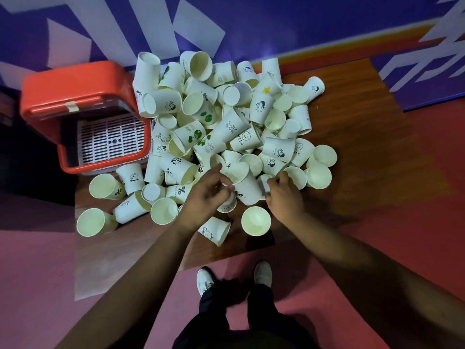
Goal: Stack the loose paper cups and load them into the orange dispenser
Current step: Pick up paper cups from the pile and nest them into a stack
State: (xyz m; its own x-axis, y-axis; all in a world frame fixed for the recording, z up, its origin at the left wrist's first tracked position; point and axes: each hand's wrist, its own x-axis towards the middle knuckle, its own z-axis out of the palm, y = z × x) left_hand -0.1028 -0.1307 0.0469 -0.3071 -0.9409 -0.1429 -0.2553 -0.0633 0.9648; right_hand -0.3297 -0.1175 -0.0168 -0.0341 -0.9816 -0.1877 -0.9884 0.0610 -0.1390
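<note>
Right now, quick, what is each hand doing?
Left hand: fingers curled round a small cup under it.
Right hand: fingers curled, pinching a blurred cup.

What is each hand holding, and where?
Left hand grips a cup round its side; right hand pinches a second cup, seemingly by its rim; blurred.

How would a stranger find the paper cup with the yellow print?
From the orange plastic dispenser on the left, look right across the far side of the pile of white paper cups. This cup alone bears a yellow print.
</note>
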